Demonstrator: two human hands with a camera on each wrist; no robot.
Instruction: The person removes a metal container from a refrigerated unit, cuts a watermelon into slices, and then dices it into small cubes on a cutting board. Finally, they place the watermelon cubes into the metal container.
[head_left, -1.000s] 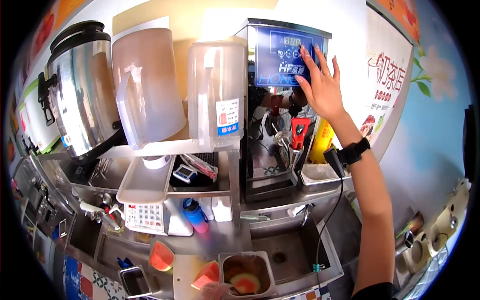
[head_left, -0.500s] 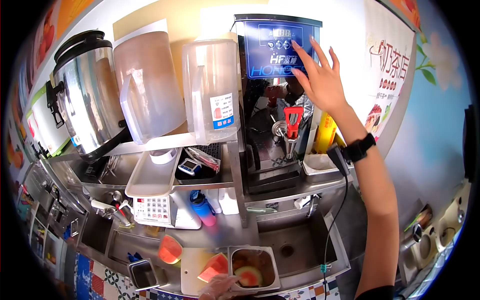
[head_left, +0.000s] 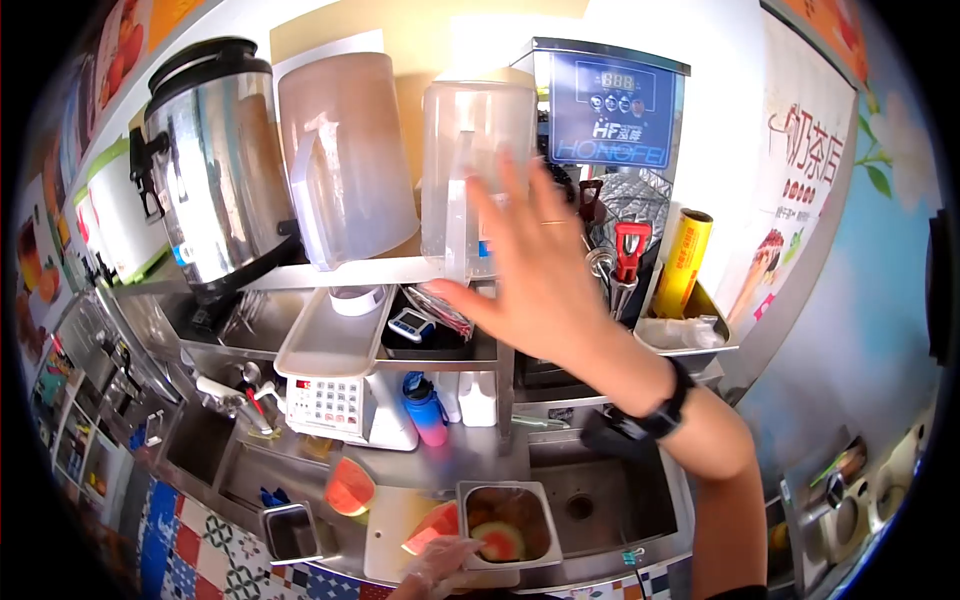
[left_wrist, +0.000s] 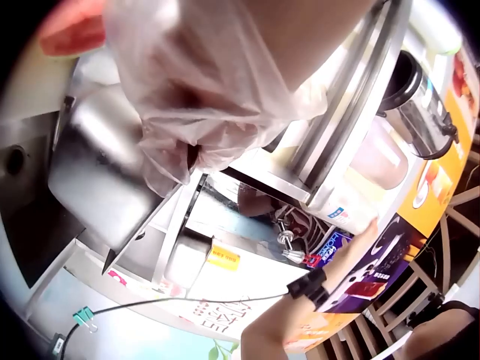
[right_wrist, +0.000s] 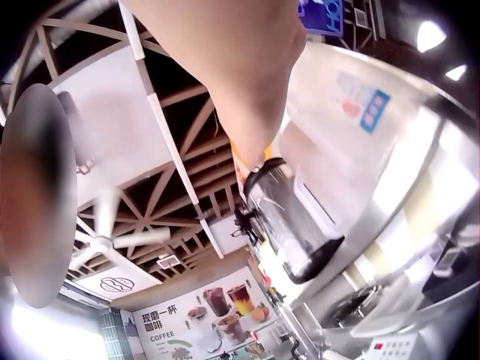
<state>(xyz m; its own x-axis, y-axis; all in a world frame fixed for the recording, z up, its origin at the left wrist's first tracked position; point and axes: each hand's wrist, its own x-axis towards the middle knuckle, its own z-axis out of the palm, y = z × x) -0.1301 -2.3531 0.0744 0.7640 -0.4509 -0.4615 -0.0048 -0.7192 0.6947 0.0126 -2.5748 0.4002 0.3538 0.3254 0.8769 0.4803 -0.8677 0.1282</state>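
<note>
In the head view my right hand (head_left: 530,265) is bare, its fingers spread, held in the air in front of a clear pitcher (head_left: 475,130). The blue control panel (head_left: 612,110) of a dispenser stands to its right. My left hand (head_left: 440,560) wears a clear plastic glove. Its fingertips grip the rim of a steel pan (head_left: 548,545), seen also in the left wrist view, where the gloved hand (left_wrist: 202,97) covers part of the steel pan (left_wrist: 101,161). Inside the pan lies a watermelon piece (head_left: 498,543). Another watermelon wedge (head_left: 432,528) rests on the white cutting board (head_left: 385,555).
A sink (head_left: 620,500) lies right of the pan. A shelf (head_left: 375,272) carries a brownish pitcher (head_left: 350,160) and a steel urn (head_left: 220,170). Beneath are a scale (head_left: 325,405) and a blue-pink bottle (head_left: 425,410). A cable (left_wrist: 187,298) runs from the right wrist.
My right hand has left the dispenser panel, which it touched a second ago, and moved left and down in front of the pitcher. The left hand stays by the pan.
</note>
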